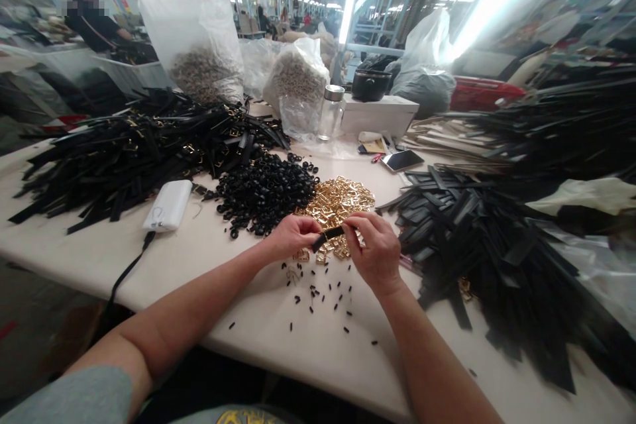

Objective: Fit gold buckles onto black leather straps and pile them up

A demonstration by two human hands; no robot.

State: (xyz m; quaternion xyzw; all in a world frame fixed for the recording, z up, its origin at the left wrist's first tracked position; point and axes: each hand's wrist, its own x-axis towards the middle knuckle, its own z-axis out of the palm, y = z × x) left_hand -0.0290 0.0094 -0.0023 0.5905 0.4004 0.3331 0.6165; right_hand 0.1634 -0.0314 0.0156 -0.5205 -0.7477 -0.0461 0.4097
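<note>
Between my two hands a short black strap (334, 232) is stretched over the table, with a bit of gold metal near its left end. My left hand (294, 237) pinches that left end. At the other end, the thumb and fingers of my right hand (373, 248) are closed on the strap. Just behind the hands lies a heap of gold buckles (342, 195). To its left is a pile of small black loops (265, 192). Several tiny black pieces (313, 290) are scattered on the table in front of my hands.
Finished-looking black straps with buckles (149, 146) pile up at left, plain black strips (477, 252) at right. A white power bank (169, 205) with a cable lies left. Behind stand a glass jar (330, 116), a phone (402, 159), filled bags (298, 73) and a white box (380, 116). A person (94, 26) is far left.
</note>
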